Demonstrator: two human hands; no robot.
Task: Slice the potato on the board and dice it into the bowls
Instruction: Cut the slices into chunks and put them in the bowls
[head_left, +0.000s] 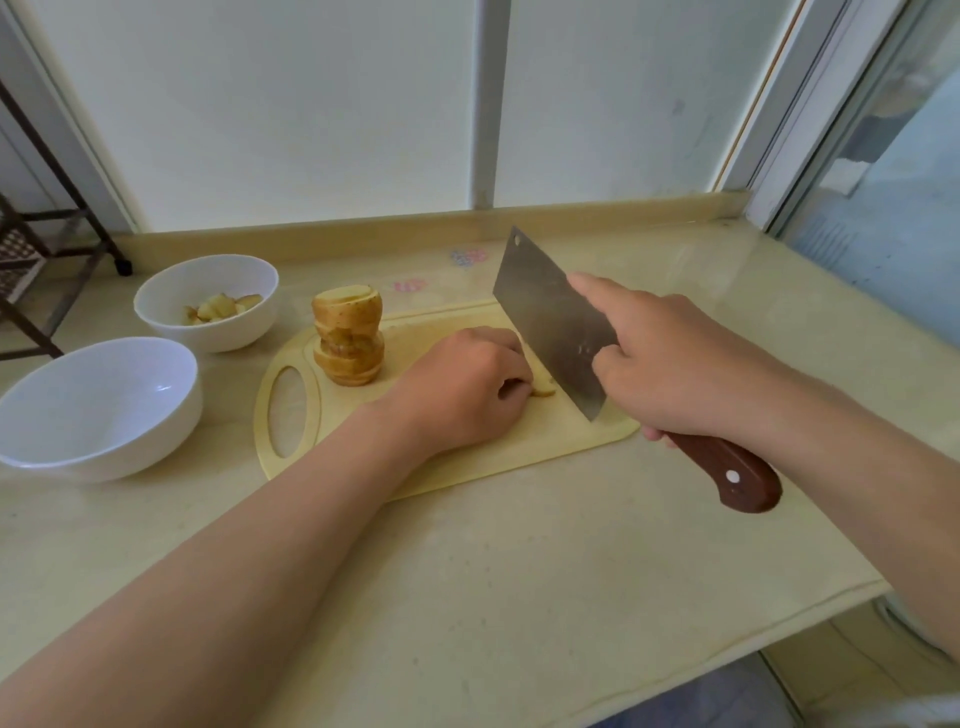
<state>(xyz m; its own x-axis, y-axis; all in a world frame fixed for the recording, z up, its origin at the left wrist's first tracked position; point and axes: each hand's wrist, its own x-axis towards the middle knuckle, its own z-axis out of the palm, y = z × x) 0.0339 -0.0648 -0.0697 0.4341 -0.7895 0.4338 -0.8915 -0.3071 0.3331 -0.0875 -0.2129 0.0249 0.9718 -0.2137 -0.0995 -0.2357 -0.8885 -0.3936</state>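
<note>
Potato slice (544, 387) under left hand (462, 387), beside cleaver (550, 322).

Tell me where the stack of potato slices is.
In the head view, the stack stands on the left end of the board, just behind its handle hole, between the bowl holding potato pieces and the left hand.

Nothing legible: no word, brand or number can be read. The cleaver (550, 322) blade bears a faint stamp, too blurred to make out. Small pink and blue stickers (467, 257) near the counter's (519, 545) back edge are equally unreadable.
</note>
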